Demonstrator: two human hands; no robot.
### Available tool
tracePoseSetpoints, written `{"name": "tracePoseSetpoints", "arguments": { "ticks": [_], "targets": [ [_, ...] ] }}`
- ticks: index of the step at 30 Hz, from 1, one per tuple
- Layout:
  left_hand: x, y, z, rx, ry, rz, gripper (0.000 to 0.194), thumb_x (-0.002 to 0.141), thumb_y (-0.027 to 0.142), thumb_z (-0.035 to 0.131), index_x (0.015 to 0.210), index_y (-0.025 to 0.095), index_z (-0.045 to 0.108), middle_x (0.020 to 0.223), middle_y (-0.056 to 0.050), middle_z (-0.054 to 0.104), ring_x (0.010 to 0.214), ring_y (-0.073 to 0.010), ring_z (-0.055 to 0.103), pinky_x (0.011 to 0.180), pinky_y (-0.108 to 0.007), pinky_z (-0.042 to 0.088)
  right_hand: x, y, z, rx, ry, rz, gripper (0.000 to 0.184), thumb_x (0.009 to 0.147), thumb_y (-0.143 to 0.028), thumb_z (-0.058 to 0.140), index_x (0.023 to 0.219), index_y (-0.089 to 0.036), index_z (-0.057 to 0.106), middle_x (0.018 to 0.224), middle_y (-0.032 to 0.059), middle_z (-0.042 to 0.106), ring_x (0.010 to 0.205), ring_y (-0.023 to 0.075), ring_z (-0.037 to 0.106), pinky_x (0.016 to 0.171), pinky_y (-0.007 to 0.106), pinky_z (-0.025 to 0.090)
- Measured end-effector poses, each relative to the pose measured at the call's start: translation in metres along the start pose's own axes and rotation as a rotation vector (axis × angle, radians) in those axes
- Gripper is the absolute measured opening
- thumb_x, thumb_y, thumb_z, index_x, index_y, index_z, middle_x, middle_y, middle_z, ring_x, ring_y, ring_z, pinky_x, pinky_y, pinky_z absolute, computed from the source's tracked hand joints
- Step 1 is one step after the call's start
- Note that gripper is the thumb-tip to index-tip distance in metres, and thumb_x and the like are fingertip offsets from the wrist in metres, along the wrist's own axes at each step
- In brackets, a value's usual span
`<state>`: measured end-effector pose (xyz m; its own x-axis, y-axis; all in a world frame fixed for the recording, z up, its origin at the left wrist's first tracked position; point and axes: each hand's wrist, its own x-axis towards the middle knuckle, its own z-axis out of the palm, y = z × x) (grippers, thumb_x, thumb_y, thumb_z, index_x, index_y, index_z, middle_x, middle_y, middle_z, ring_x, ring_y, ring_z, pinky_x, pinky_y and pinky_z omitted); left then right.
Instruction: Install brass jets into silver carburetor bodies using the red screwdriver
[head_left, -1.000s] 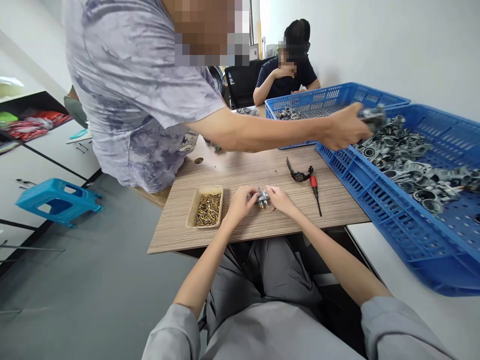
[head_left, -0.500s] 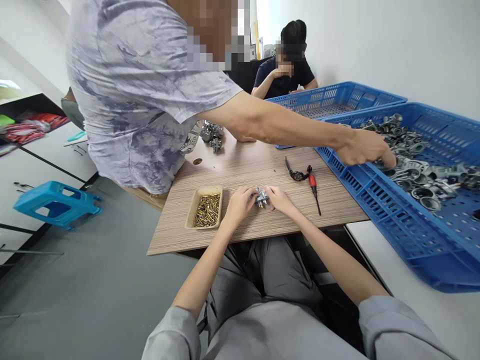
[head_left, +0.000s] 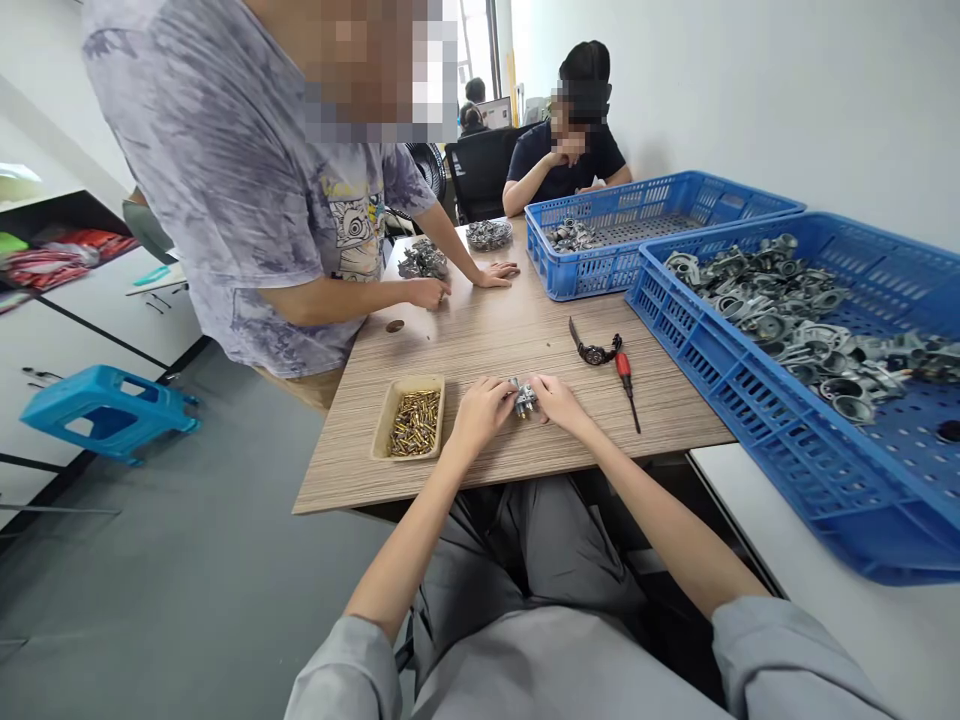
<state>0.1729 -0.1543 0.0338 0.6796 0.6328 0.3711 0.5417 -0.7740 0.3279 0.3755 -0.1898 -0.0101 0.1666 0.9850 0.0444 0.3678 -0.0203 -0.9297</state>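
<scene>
Part (head_left: 524,398): between the person's hands, touching both, neither nearer; long axis unclear | left hand (head_left: 480,408): fingers curled nearly closed, gripping its left side; right hand (head_left: 556,402): likewise, right side | part grey, metallic, lumpy, brassy near tips; table (head_left: 517,335) wood-grained, flat

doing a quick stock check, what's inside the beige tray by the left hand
The beige tray holds a heap of small brass-coloured metal pieces. The top layer covers whatever lies beneath, so that cannot be seen.

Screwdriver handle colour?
Red: the screwdriver handle shows best in the head view, right of the hands.
</scene>
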Motion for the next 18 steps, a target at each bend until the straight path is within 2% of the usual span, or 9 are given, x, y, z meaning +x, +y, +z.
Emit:
{"name": "tracePoseSetpoints", "arguments": {
  "ticks": [6, 9, 11, 14, 16, 18],
  "targets": [
    [0.000, 0.000, 0.000, -0.100, 0.020, -0.026, 0.018, 0.109, 0.028, 0.057, 0.114, 0.024, 0.074, 0.118, -0.007, 0.078, 0.114, -0.0266, 0.065, 0.106, -0.042, 0.052, 0.002, -0.005, 0.001, -0.106, 0.018, 0.010, 0.056, 0.111, -0.065, 0.036, 0.077, -0.025, 0.055, 0.069, 0.0049, 0.062, 0.061, 0.0214, 0.063, 0.048, 0.029, 0.049],
    [0.002, -0.004, 0.005, -0.162, 0.044, -0.044, 0.016, 0.108, 0.026, 0.058, 0.110, 0.024, 0.073, 0.114, -0.006, 0.079, 0.111, -0.0256, 0.066, 0.106, -0.042, 0.052, 0.006, -0.012, -0.006, -0.212, 0.020, -0.005, 0.054, 0.111, -0.062, 0.045, 0.075, -0.025, 0.060, 0.073, 0.0078, 0.068, 0.069, 0.0237, 0.067, 0.061, 0.030, 0.049],
    [0.003, -0.006, 0.009, -0.201, 0.060, -0.063, 0.015, 0.107, 0.026, 0.059, 0.109, 0.023, 0.073, 0.113, -0.006, 0.080, 0.110, -0.0250, 0.067, 0.105, -0.042, 0.052, 0.007, -0.018, -0.013, -0.286, 0.068, -0.024, 0.047, 0.110, -0.057, 0.053, 0.080, -0.024, 0.066, 0.088, 0.0115, 0.073, 0.083, 0.0263, 0.070, 0.073, 0.032, 0.049],
    [0.006, -0.010, 0.013, -0.251, 0.074, -0.100, 0.016, 0.106, 0.025, 0.059, 0.108, 0.022, 0.075, 0.113, -0.006, 0.081, 0.108, -0.0242, 0.068, 0.103, -0.040, 0.054, 0.003, -0.026, -0.024, -0.378, 0.117, -0.160, 0.030, 0.110, -0.045, 0.057, 0.098, -0.022, 0.073, 0.112, 0.0140, 0.073, 0.094, 0.0259, 0.069, 0.084, 0.034, 0.049],
    [0.008, -0.012, 0.013, -0.271, 0.068, -0.114, 0.017, 0.105, 0.024, 0.059, 0.108, 0.022, 0.076, 0.111, -0.007, 0.081, 0.106, -0.0239, 0.069, 0.102, -0.040, 0.054, 0.000, -0.030, -0.028, -0.374, 0.060, -0.311, 0.023, 0.108, -0.036, 0.058, 0.109, -0.021, 0.075, 0.113, 0.0118, 0.073, 0.094, 0.0239, 0.069, 0.088, 0.035, 0.050],
    [0.010, -0.013, 0.012, -0.277, 0.052, -0.112, 0.018, 0.105, 0.024, 0.059, 0.107, 0.021, 0.077, 0.110, -0.007, 0.081, 0.106, -0.0243, 0.070, 0.101, -0.041, 0.054, -0.002, -0.030, -0.030, -0.337, -0.029, -0.426, 0.020, 0.106, -0.031, 0.060, 0.111, -0.021, 0.076, 0.107, 0.0091, 0.073, 0.098, 0.0240, 0.069, 0.094, 0.036, 0.051]
  ]
}}
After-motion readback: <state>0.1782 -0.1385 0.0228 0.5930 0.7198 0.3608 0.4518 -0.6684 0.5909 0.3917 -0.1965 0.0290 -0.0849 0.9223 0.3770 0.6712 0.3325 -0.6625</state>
